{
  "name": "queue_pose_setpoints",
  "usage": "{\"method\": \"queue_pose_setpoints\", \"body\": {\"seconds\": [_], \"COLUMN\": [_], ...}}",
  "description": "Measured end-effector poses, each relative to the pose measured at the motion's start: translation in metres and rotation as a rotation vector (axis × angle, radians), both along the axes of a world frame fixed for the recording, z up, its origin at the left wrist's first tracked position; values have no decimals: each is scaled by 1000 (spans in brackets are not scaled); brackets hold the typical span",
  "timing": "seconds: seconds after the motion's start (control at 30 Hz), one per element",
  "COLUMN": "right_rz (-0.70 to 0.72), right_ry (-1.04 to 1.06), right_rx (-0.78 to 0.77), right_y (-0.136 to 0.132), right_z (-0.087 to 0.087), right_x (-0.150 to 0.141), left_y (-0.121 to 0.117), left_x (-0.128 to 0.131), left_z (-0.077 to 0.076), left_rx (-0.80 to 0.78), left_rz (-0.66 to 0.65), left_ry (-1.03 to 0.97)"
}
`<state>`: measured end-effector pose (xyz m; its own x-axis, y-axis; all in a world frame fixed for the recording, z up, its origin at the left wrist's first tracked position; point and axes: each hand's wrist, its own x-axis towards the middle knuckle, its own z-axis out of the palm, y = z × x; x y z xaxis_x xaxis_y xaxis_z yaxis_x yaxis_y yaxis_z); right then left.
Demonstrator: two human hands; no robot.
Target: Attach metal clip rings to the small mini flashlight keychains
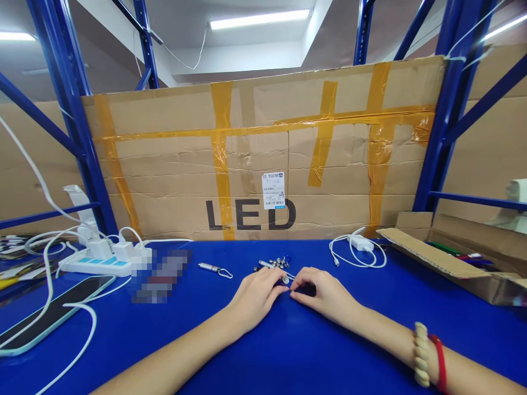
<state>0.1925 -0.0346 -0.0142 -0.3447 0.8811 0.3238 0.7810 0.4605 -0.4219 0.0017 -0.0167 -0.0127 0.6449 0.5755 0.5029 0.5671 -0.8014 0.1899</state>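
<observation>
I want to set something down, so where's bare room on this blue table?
Bare blue tabletop shows between your forearms, and between your right hand and the cardboard box. Crowded: far left, with phone, power strip and white cables; and just beyond your left hand, with small shiny pieces.

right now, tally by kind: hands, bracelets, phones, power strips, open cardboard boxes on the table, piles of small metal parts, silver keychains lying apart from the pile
Left hand and right hand: 2
Beaded bracelet and red bracelet: 2
Phone: 1
Power strip: 1
Open cardboard box: 1
Pile of small metal parts: 1
Silver keychain: 1
Total: 9
</observation>
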Motion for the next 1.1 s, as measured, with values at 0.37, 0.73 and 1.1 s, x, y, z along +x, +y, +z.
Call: {"method": "queue_pose_setpoints", "body": {"seconds": [0.37,0.73,1.1], "right_rz": [-64,255,228], "right_ry": [207,266,248], "right_rx": [310,488,427], "right_y": [-6,-5,-6], "right_z": [4,1,-1], "right_x": [0,0,1], "left_y": [0,1,0], "left_x": [0,0,0], "left_z": [-1,0,0], "left_rx": [56,13,29], "left_rz": [-51,-101,-76], "left_ry": [-22,22,-24]}}
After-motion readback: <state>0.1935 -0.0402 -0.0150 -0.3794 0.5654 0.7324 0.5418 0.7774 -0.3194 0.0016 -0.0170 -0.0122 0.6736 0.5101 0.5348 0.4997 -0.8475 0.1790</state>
